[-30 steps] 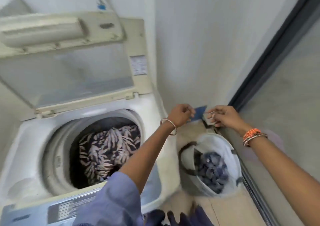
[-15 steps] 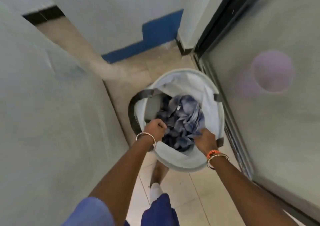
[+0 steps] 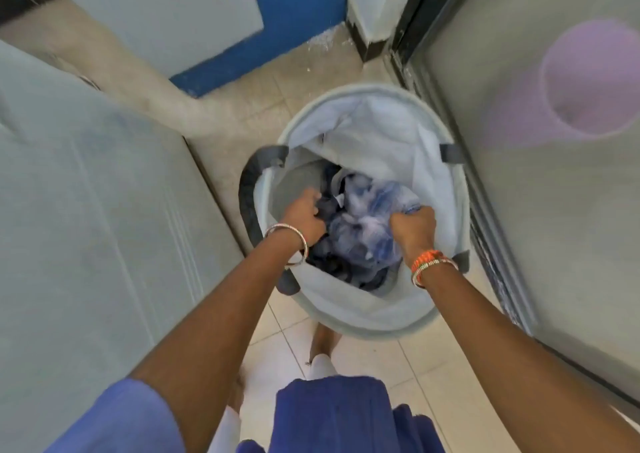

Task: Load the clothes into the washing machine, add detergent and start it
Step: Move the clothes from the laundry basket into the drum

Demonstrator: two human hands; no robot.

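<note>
A round pale-grey laundry basket (image 3: 363, 317) with dark handles stands on the tiled floor below me. Inside it lies a crumpled blue and white garment (image 3: 363, 225) over darker clothes. My left hand (image 3: 303, 215) is down in the basket, closed on the dark left edge of the clothes. My right hand (image 3: 414, 225) grips the blue and white cloth at its right side. The grey side panel of the washing machine (image 3: 97, 217) fills the left of the view; its drum and lid are out of sight.
A frosted sliding door (image 3: 554, 192) in a dark frame runs along the right, close to the basket. Behind the basket is a white and blue wall (image 3: 287, 26). A pale drain hose (image 3: 138, 85) crosses the floor at the upper left. My foot (image 3: 322, 345) stands just before the basket.
A second ago my hands were raised beside the open machine; I have since bent over the basket. Both hands have sunk into it and closed tighter on the blue and white clothes.
</note>
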